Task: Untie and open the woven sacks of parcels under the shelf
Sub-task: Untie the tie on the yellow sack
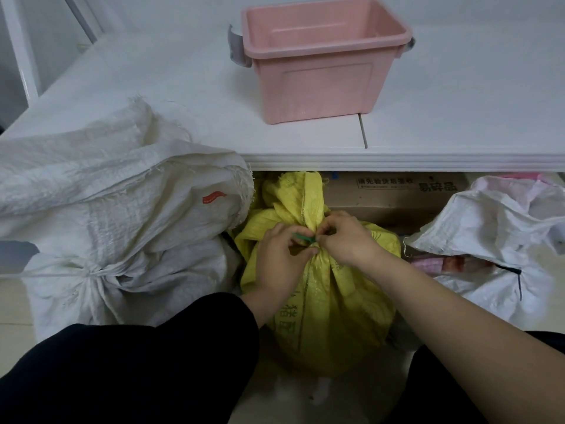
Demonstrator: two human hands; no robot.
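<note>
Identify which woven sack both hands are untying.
The yellow sack, between the white sacks: left hand and right hand pinch the green tie at its neck.

A yellow sack [324, 289] stands upright just under the shelf [397, 162] edge, its neck bunched tight by a green tie [304, 238], seemingly a plastic strip. Left of it, a knotted white sack [91, 280] carries another white sack [116, 185]. To its right, an open white sack [489, 228] sags.

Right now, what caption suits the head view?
Left hand and right hand pinch the green tie on the yellow sack below the white shelf.
</note>
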